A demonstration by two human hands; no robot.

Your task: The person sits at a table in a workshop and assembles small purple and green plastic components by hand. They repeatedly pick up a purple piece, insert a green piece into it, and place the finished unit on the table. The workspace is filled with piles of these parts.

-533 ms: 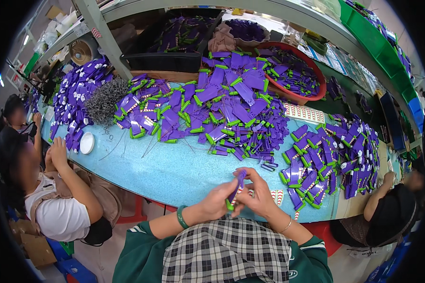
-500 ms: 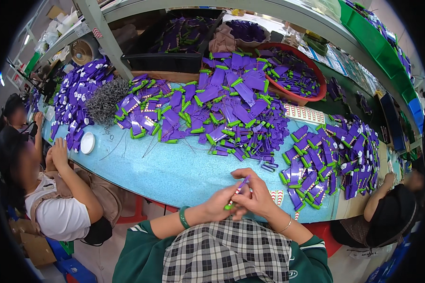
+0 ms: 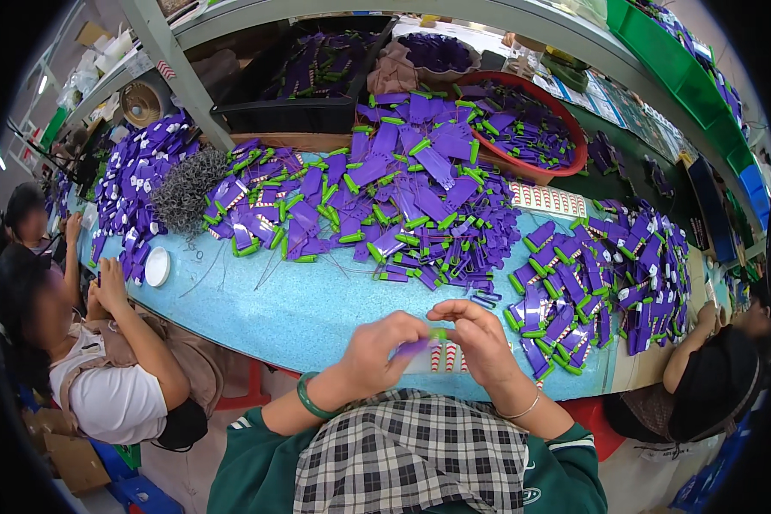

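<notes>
My left hand [image 3: 380, 349] is closed round a flat purple piece [image 3: 412, 348] with a green end, blurred by motion. The green end points toward my right hand [image 3: 480, 343]. There my right thumb and fingers meet around that end, their upper fingers arched above it; the exact grip is partly hidden. Just beneath the hands lies a pale strip of red chevron stickers [image 3: 439, 358] on the blue tabletop [image 3: 274, 308]. To the right of my right hand spreads a heap of purple pieces with green ends [image 3: 565, 300], several bearing striped stickers.
A large purple-and-green pile [image 3: 420, 197] covers the table's far middle, beside a tangle of grey wire parts [image 3: 184, 188]. Behind stand a black bin [image 3: 291, 116] and a red basin [image 3: 565, 171]. A white lid [image 3: 158, 266] lies left. Co-workers sit on both sides.
My hands have moved slightly apart and the purple piece has turned, its green end now toward my right hand. More of the sticker strip shows beneath them. The view has shifted slightly.
</notes>
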